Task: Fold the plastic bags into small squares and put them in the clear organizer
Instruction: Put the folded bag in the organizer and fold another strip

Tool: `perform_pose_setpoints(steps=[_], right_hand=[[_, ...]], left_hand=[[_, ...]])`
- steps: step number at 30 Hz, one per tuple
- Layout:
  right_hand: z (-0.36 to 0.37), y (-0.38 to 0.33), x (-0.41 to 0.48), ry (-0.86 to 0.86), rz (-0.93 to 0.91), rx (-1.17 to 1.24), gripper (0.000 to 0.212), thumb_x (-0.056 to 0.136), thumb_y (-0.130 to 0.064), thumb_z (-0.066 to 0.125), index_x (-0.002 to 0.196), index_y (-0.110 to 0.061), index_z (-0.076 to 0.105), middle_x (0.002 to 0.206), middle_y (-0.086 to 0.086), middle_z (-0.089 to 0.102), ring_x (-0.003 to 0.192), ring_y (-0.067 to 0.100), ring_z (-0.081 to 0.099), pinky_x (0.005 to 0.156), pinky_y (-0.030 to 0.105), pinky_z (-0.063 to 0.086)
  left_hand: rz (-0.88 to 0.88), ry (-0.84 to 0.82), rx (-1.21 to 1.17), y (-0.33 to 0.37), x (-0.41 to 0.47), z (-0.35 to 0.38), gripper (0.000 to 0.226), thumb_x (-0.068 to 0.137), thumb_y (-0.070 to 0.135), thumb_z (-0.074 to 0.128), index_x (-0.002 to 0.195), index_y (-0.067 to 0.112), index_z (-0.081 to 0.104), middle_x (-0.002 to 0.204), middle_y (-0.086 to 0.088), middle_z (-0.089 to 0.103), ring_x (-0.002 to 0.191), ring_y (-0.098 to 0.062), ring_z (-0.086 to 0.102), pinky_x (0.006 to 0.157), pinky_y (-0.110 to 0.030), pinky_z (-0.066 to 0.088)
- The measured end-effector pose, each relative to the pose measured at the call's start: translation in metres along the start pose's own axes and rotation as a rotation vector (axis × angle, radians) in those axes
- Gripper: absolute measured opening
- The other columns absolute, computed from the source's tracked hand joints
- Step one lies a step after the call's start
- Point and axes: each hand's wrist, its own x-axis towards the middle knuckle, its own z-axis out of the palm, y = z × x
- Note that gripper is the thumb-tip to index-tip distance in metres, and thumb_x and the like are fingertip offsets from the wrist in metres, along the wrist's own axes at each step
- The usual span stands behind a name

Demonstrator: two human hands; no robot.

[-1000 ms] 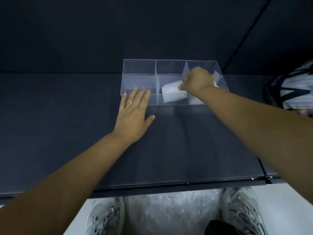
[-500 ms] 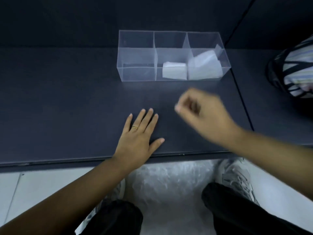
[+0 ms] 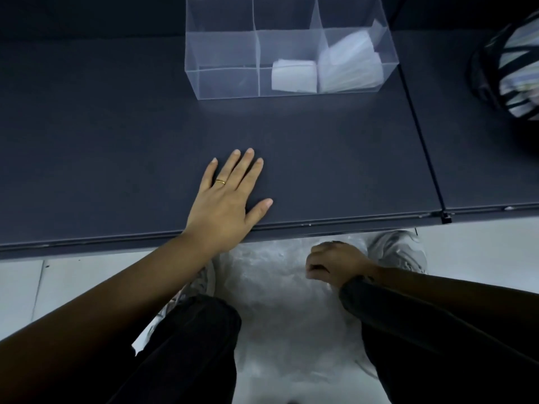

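While left hand point(image 3: 221, 205) lies flat, organizer point(image 3: 227, 83) beyond.

**Occlusions and crops**

Striped bag point(image 3: 513, 68) is cropped by the right edge and blurred. Right hand point(image 3: 335, 265), lower centre, is curled over the plastic heap point(image 3: 277, 290); can't tell if it grips. Heap is partly hidden by legs and the bench point(image 3: 116, 141) lip. Folded stack point(image 3: 350, 68), upper right: count unreadable. Left shoe point(image 3: 201, 282) is mostly hidden.
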Motion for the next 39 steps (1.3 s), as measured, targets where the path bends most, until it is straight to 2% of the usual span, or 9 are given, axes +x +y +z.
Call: perform_pose_setpoints(steps=[4,9,14,19,22,25,29,34,39], right_hand=[[-0.02,-0.003,-0.017,0.192,-0.122,0.274,0.03,0.084,-0.056,0.053,0.087,-0.028,0.065,0.083,-0.018,0.056,0.075,0.002,0.05,0.067,0.021,0.038],[0.019,-0.01,-0.024,-0.245,-0.024,0.038,0.093,0.062,-0.082,0.058,0.136,-0.026,0.043,0.133,-0.004,0.044,0.121,0.014,0.041,0.102,0.029,0.03],[-0.003,-0.019,-0.013,0.019,-0.049,0.185,0.023,0.087,-0.036,0.067,0.088,-0.013,0.069,0.095,0.004,0.061,0.092,0.022,0.058,0.08,0.029,0.041],[-0.102,-0.038,-0.036,0.37,-0.101,0.624,0.026,0.089,-0.036,0.062,0.071,-0.018,0.062,0.063,0.001,0.057,0.057,0.001,0.049,0.057,0.02,0.04],[-0.152,-0.036,-0.039,0.598,-0.066,0.796,0.03,0.091,-0.035,0.059,0.073,-0.011,0.062,0.063,0.011,0.056,0.058,0.008,0.049,0.058,0.022,0.04],[-0.181,-0.023,-0.031,0.737,-0.008,0.871,0.028,0.096,-0.023,0.054,0.071,-0.011,0.055,0.059,-0.002,0.049,0.056,0.001,0.044,0.055,0.014,0.039],[-0.191,-0.005,-0.018,0.818,0.087,1.051,0.029,0.096,-0.025,0.056,0.08,-0.001,0.06,0.065,0.0,0.056,0.058,0.008,0.05,0.054,0.018,0.044],[-0.185,0.012,-0.011,0.747,0.189,1.145,0.054,0.082,-0.042,0.065,0.083,0.011,0.056,0.077,0.019,0.051,0.069,0.026,0.045,0.063,0.031,0.043],[-0.181,0.019,-0.014,0.749,0.129,1.159,0.014,0.084,-0.021,0.067,0.073,-0.014,0.061,0.063,-0.002,0.061,0.057,0.008,0.053,0.058,0.017,0.045]], left_hand=[[-0.002,0.007,-0.007,-0.001,0.0,0.001,0.072,0.093,0.061,0.012,0.153,0.02,0.015,0.161,0.001,0.009,0.148,-0.014,0.001,0.12,-0.04,-0.003],[-0.004,-0.004,0.002,-0.001,-0.001,0.001,0.072,0.094,0.062,0.011,0.153,0.021,0.014,0.161,0.001,0.009,0.148,-0.014,0.0,0.12,-0.041,-0.003],[-0.008,-0.006,-0.016,-0.001,-0.001,-0.002,0.072,0.095,0.062,0.013,0.153,0.02,0.014,0.161,0.001,0.008,0.148,-0.014,0.0,0.12,-0.04,-0.003],[-0.115,-0.086,-0.464,0.002,0.006,-0.027,0.057,0.097,0.051,0.026,0.147,0.027,0.032,0.159,0.009,0.016,0.145,0.001,0.002,0.118,-0.027,-0.005],[-0.157,-0.212,-1.113,0.006,0.006,-0.065,0.051,0.092,0.067,0.031,0.134,0.045,0.048,0.14,0.029,0.044,0.131,0.017,0.029,0.102,0.0,0.02],[-0.102,-0.286,-1.28,0.016,0.008,-0.084,0.035,0.074,0.062,0.068,0.109,0.058,0.061,0.115,0.038,0.059,0.109,0.017,0.053,0.079,-0.001,0.042],[-0.33,-0.01,-1.366,0.01,0.024,-0.082,0.021,0.064,0.038,0.075,0.079,0.022,0.077,0.084,-0.001,0.076,0.074,-0.01,0.068,0.067,-0.021,0.054],[-0.428,0.123,-1.372,-0.028,0.028,-0.069,0.021,0.066,0.044,0.072,0.075,0.026,0.075,0.075,0.004,0.071,0.072,-0.007,0.062,0.076,-0.019,0.05],[-0.538,0.32,-1.328,-0.041,0.029,-0.062,0.007,0.082,0.022,0.07,0.076,0.023,0.07,0.071,0.01,0.069,0.067,-0.003,0.06,0.073,-0.022,0.047]])
